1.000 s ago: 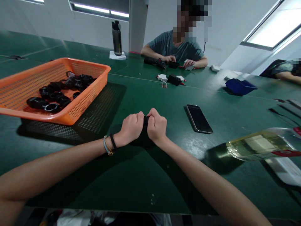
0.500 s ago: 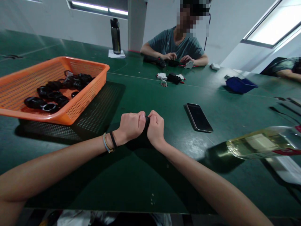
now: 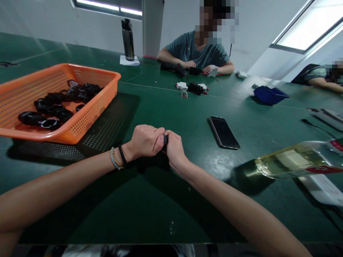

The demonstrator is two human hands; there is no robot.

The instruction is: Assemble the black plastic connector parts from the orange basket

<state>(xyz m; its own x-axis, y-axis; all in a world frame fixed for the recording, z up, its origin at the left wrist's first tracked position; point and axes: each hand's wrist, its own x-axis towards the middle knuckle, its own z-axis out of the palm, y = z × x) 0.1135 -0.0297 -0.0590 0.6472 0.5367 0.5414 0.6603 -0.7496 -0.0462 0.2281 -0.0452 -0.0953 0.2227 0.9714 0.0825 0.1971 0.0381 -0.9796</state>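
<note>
My left hand [image 3: 148, 140] is closed around a small black part [image 3: 165, 141], of which only a dark piece shows between the hands. From the other side my right hand [image 3: 175, 148] grips the same part, its fingers curled and touching the left hand. Both hands are held together above the green table. The part's full shape is hidden by my fingers. To the left, an orange perforated basket [image 3: 66, 132] holds several glossy black plastic parts [image 3: 50, 107].
Right of my hands lie a phone [image 3: 224, 132] and a bottle of yellowish liquid [image 3: 292, 160]. Farther off are a blue tray [image 3: 270, 95], small white and black parts [image 3: 194, 87] and a dark water bottle [image 3: 128, 41]. A person [image 3: 198, 53] sits opposite, hands on the table.
My hands have shifted slightly and turned about the black part, so a bit more of it shows between them. The whole view has moved a little.
</note>
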